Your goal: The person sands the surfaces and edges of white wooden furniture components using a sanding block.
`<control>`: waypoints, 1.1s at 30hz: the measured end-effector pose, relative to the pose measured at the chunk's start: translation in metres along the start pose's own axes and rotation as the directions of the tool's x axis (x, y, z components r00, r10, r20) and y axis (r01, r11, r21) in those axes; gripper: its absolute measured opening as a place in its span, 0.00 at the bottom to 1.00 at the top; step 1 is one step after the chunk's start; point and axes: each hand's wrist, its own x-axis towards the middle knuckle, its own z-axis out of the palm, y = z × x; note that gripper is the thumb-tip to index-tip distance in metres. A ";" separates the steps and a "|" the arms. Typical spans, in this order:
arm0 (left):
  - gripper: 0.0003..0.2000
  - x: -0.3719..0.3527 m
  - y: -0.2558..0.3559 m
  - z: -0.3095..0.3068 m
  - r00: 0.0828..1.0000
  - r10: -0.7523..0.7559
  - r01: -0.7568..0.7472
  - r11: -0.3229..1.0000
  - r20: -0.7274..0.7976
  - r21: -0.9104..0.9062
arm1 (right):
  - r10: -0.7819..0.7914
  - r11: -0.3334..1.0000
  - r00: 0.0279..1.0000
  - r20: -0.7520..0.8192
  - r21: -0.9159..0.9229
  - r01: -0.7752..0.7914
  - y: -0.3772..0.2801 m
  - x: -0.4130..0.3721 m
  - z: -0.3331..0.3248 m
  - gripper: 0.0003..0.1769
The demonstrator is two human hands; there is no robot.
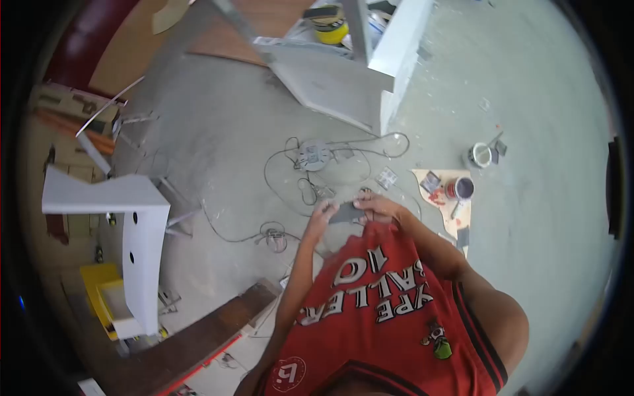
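A dark grey piece of sandpaper (345, 213) stretches between my two hands, in front of the red jersey. Its left end is pinched in the fingers of my left hand (321, 219). My right hand (378, 206) grips the other end, with thumb and fingers closed. Just beyond the hands, a round grey cord reel (313, 156) lies on the floor with its cable looping around it.
A white panelled structure (330, 86) stands ahead, with a yellow tub (330, 33) on it. Paint cans (459, 188) and a white pot (480, 155) sit at the right. A white curved piece (142, 244) rests on supports at the left, near a brown board (198, 336).
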 end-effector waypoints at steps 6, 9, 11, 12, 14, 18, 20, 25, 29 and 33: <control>0.10 0.142 0.113 0.005 0.920 -0.014 -0.011 0.998 0.392 0.062 | -0.299 0.887 0.941 -0.159 0.318 0.336 -0.088 0.023 0.000 0.19; 0.10 0.197 0.142 0.010 0.857 0.098 -0.259 0.930 0.506 0.259 | -0.415 0.781 0.834 -0.363 0.328 0.531 -0.098 0.037 0.000 0.21; 0.10 0.224 0.177 0.011 0.770 0.135 -0.433 0.829 0.624 0.355 | -0.434 0.709 0.771 -0.466 0.352 0.611 -0.116 0.049 0.019 0.21; 0.12 0.242 0.190 0.011 0.730 0.145 -0.470 0.816 0.668 0.337 | -0.443 0.662 0.722 -0.531 0.349 0.663 -0.129 0.058 0.026 0.22; 0.13 0.280 0.213 0.008 0.647 0.141 -0.526 0.794 0.749 0.304 | -0.482 0.626 0.651 -0.586 0.289 0.724 -0.147 0.080 0.026 0.24; 0.18 0.394 0.267 -0.025 0.500 0.440 -0.795 0.575 0.746 0.193 | -0.517 0.464 0.455 -0.725 0.209 0.861 -0.177 0.142 0.030 0.28; 0.18 0.474 0.302 -0.038 0.369 0.599 -0.922 0.331 0.710 0.201 | -0.480 0.336 0.281 -0.831 0.122 0.934 -0.177 0.198 0.028 0.29; 0.34 0.645 0.340 -0.009 0.065 0.468 -0.974 -0.164 0.881 0.159 | -0.032 0.037 -0.123 -0.992 -0.124 0.992 -0.174 0.372 0.037 0.14; 0.25 0.607 0.347 -0.013 -0.010 0.270 -0.999 -0.045 0.963 0.002 | 0.035 0.130 -0.272 -0.962 -0.266 0.955 -0.191 0.429 0.149 0.16; 0.19 0.626 0.344 -0.015 -0.028 0.237 -0.998 -0.066 0.971 -0.013 | 0.083 0.101 -0.250 -0.965 -0.241 0.965 -0.204 0.493 0.166 0.23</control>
